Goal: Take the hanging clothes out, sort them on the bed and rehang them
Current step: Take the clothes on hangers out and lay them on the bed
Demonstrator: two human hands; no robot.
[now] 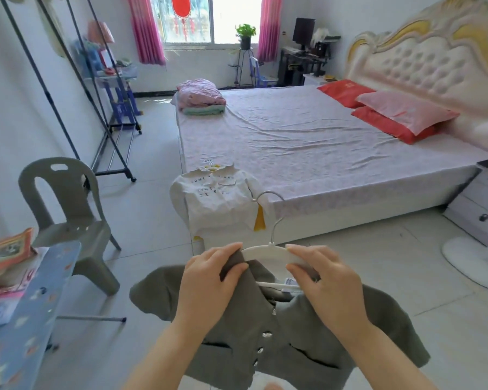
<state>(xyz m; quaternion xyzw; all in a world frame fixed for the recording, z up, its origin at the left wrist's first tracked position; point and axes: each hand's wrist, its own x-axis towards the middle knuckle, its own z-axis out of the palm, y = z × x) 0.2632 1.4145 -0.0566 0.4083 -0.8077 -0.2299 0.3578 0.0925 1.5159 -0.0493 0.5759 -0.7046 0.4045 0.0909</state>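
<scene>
Near the viewer, the left hand (pixel 209 280) pinches the collar of the grey jacket (pixel 279 347) against the white hanger (pixel 265 253). The right hand (pixel 330 285) grips the hanger's right side. Beyond them, a cream shirt (pixel 217 198) lies on the near corner of the bed (pixel 307 142).

Strong daylight enters through the pink-curtained window (pixel 189 21) at the upper middle of the frame. Its panes are blown out to near white, and the room is bright and evenly lit. A glossy sheen lies on the pale tiled floor (pixel 155 104) beneath it. Shadows are soft, faint under the grey plastic chair (pixel 65 209) at left. Wide-angle distortion bows the dark metal clothes rack (pixel 50 98) at upper left and the cream tufted headboard (pixel 434 52) at upper right. Detail is soft throughout, and the blue ironing board (pixel 34 305) at the lower left edge is smeared.
</scene>
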